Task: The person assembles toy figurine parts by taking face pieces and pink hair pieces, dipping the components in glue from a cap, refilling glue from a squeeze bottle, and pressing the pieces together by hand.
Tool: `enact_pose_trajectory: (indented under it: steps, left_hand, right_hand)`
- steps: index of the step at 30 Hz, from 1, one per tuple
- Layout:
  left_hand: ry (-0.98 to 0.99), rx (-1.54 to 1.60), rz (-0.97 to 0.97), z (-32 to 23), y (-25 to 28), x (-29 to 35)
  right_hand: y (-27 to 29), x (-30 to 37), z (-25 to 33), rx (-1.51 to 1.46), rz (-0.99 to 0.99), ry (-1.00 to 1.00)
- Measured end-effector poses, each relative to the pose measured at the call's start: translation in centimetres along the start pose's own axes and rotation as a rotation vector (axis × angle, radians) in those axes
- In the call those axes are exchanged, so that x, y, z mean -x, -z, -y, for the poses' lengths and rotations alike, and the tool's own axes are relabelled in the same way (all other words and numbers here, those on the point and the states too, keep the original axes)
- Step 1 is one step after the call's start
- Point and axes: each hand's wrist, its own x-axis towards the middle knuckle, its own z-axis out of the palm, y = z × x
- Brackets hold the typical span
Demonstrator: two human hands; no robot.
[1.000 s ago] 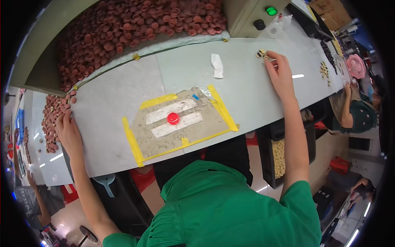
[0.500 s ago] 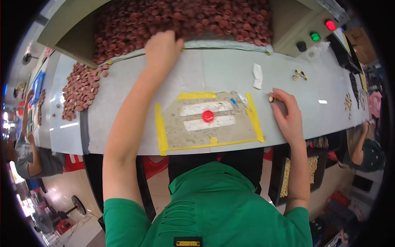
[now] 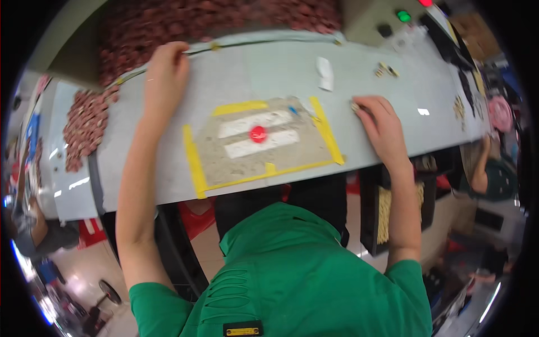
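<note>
My left hand point(image 3: 167, 76) hangs at the front edge of a bin filled with reddish-brown round discs point(image 3: 224, 19). Its fingers bend away from view and blur, so whether they hold a disc is hidden. On the right, my right hand point(image 3: 383, 124) pinches a small pale piece point(image 3: 355, 106) between thumb and fingertips, just above the table. Between the hands lies a grey work mat point(image 3: 247, 163) edged with yellow tape. Two white strips point(image 3: 261, 147) cross it, and a bright red round disc point(image 3: 258, 134) sits in their middle.
Loose discs point(image 3: 84, 132) are heaped at the left. A white crumpled strip point(image 3: 324, 74) and small gold-coloured parts point(image 3: 386, 70) lie toward the back right. Below the table's right edge stands a black drawer point(image 3: 370, 219) with pale pieces. Co-workers sit at both sides.
The whole view has shifted and tilted. My left hand has moved left along the bin's front edge, back from the discs. My right hand keeps its pinch beside the mat.
</note>
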Motion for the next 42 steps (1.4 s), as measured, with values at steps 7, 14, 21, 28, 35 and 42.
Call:
enact_pose_trajectory:
  steps: [7, 14, 21, 28, 35, 42]
  left_hand:
    - [0.133, 0.062, -0.005, -1.2, -0.8, -0.6]
    - [0.075, -0.159, 0.110, -0.1, -3.0, -2.2]
    - [0.401, 0.437, 0.136, -4.3, 1.3, 2.0]
    - [0.887, 1.381, 0.133, -11.0, 5.4, 9.3]
    - [0.969, 1.753, 0.006, -12.9, 3.8, 12.7]
    - [0.977, 1.776, 0.019, -13.2, 4.0, 13.2]
  right_hand:
    - [0.7, -0.1, 1.8, 0.059, 0.082, -0.048]
    - [-0.4, -2.4, 6.7, -0.175, 0.179, -0.070]
    - [-5.0, -3.7, 11.4, -0.318, 0.322, 0.150]
    - [-7.2, -3.6, 12.0, -0.049, 0.275, 0.422]
    - [-6.5, -3.8, 12.5, 0.055, 0.372, 0.477]
    - [-7.0, -3.7, 12.5, 0.064, 0.288, 0.478]
